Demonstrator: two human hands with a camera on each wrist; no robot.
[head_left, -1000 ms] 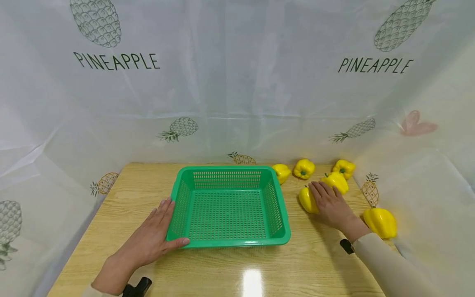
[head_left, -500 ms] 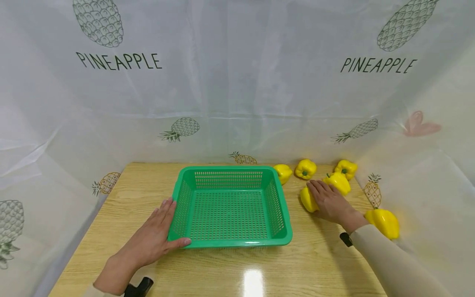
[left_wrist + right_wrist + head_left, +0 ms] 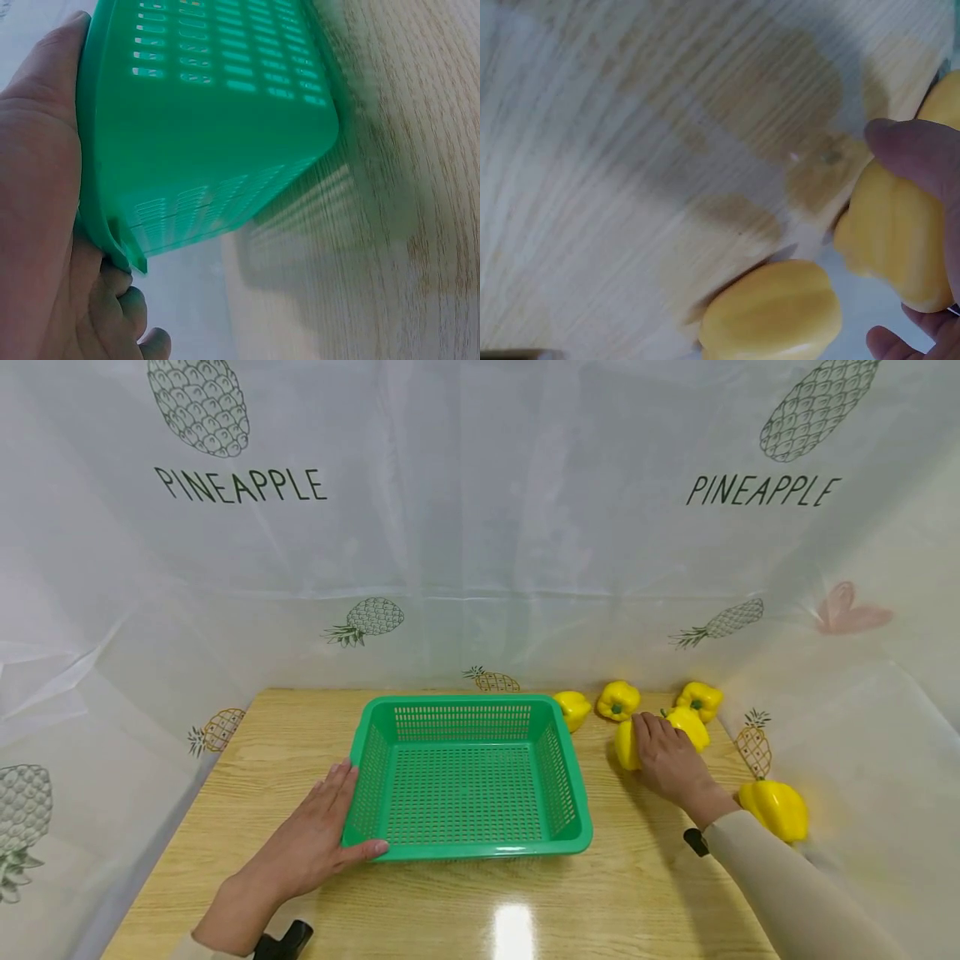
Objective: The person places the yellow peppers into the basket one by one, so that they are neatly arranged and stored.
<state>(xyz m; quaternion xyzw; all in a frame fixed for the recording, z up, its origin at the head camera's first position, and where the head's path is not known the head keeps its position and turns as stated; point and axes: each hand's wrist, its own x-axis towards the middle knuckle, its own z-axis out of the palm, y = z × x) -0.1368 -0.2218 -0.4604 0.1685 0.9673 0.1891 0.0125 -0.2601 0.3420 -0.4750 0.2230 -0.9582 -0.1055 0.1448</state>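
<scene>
Here's the green basket (image 3: 480, 850), rectangular, slotted, sitting upright mid-way across the table (image 3: 420, 914), the left hand (image 3: 311, 835) spanning its near-left corner, thumb on the rim. And towards the table's far-right corner, the right hand (image 3: 669, 764) grips a glossy yellow pepper (image 3: 626, 747)! Right by it, a second pepper (image 3: 690, 727); three more line the far edge, another at the right edge.
</scene>
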